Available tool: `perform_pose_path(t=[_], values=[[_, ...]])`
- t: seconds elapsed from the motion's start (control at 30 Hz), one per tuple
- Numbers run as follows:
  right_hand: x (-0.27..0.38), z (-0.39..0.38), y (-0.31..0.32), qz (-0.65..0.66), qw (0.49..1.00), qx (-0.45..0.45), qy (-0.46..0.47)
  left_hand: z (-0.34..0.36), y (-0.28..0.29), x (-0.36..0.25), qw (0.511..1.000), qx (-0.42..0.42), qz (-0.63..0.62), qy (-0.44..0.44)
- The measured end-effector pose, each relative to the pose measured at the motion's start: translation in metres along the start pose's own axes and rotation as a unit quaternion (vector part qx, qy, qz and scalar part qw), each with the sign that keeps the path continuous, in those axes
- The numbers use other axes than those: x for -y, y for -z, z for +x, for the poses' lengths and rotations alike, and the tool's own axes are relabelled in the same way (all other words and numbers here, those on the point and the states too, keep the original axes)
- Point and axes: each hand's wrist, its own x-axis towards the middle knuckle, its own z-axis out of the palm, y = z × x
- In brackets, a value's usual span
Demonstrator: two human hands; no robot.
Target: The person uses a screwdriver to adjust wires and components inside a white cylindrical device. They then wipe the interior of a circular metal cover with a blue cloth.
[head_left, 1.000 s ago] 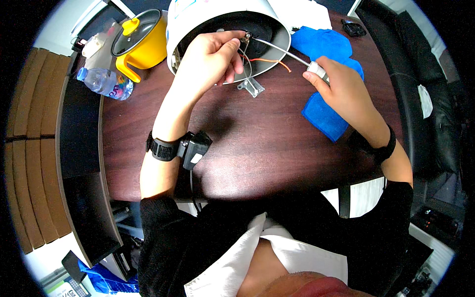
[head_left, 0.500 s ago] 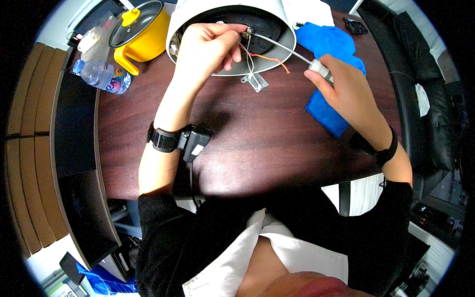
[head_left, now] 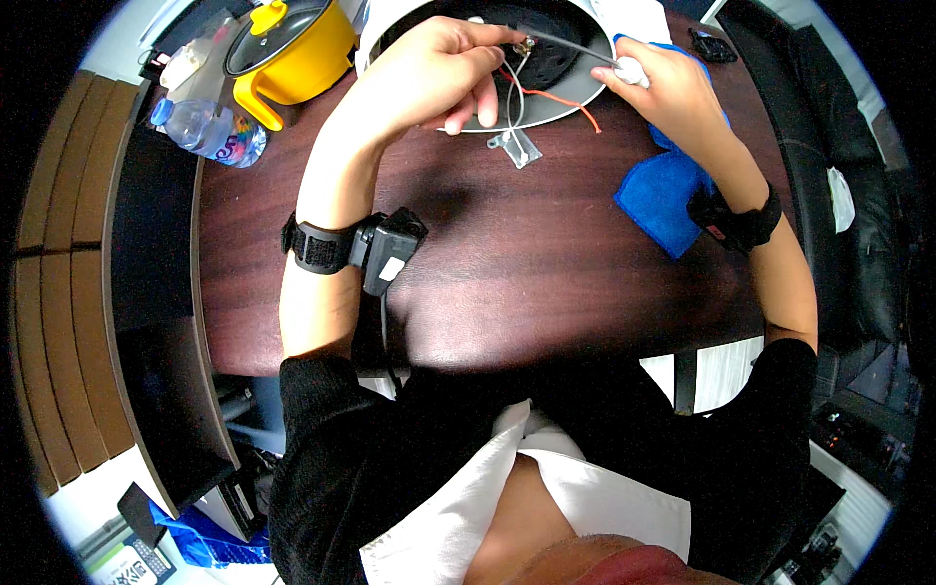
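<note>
A round white appliance housing (head_left: 398, 18) lies at the far side of the table, its dark inside facing me. My left hand (head_left: 429, 78) reaches into its opening, index finger and thumb pinched at a small metal part (head_left: 526, 46). In my right hand (head_left: 671, 86) is a screwdriver (head_left: 632, 71) with a pale handle. Its thin shaft runs leftward to that metal part; the tip's exact contact is too small to make out. Pale wires lead down to a small clear plastic piece (head_left: 521, 151) hanging at the rim. An orange wire (head_left: 561, 97) sticks out over the rim, loose at its end.
On the left stand a yellow pot (head_left: 302, 63) with a glass lid and a clear water bottle (head_left: 219, 135) lying tilted. A blue cloth (head_left: 663, 200) lies under and beside my right forearm. A small black object (head_left: 712, 46) sits at the far right.
My right hand has moved farther from me with the screwdriver, whose shaft now slopes less. The left hand stays at the metal part. The whole view has shifted slightly.
</note>
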Motion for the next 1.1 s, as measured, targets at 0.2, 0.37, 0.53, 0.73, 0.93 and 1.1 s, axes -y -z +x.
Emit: perform_pose_path(t=[0.2, 0.37, 0.53, 0.73, 0.93, 1.1], values=[[-0.026, 0.009, -0.004, -0.073, 0.997, -0.003, -0.018, 0.005, -0.017, -0.011, 1.0, -0.009, -0.004, 0.024], [-0.011, 0.02, 0.015, 0.002, 0.999, 0.013, -0.036, 0.007, -0.029, -0.008, 0.999, -0.04, -0.001, -0.001], [-0.012, 0.019, 0.012, -0.006, 0.998, 0.011, -0.059, 0.002, -0.021, -0.01, 0.999, -0.021, 0.012, 0.044], [-0.004, 0.018, 0.011, 0.035, 0.995, -0.022, -0.09, 0.002, -0.033, -0.012, 0.992, -0.112, -0.028, 0.044], [0.003, 0.019, 0.013, 0.023, 0.995, -0.001, -0.099, 0.003, -0.033, 0.006, 0.986, -0.143, -0.088, -0.003], [0.003, 0.02, 0.013, 0.054, 0.994, -0.013, -0.092, 0.004, -0.035, 0.007, 0.983, -0.163, -0.078, -0.001]])
